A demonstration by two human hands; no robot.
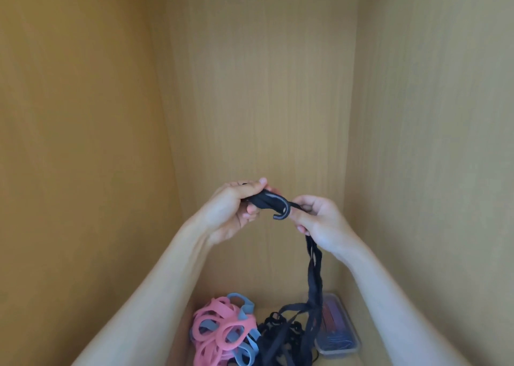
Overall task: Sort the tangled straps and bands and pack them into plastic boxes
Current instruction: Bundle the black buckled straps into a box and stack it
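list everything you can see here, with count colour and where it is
black strap: one, black, held up between both hands, hanging down to the pile
pink bands: many, tangled, too many to count, bottom centre-left
blue bands: several, grey-blue, mixed in with the pink ones
black tangle: one heap, black, bottom centre, beside the pink bands
plastic box: one, clear, bottom right, holding reddish and blue items
wooden walls: three panels, tan, left, back and right
left hand: one, grips the bunched end of the strap
right hand: one, pinches the strap just past its curled loop
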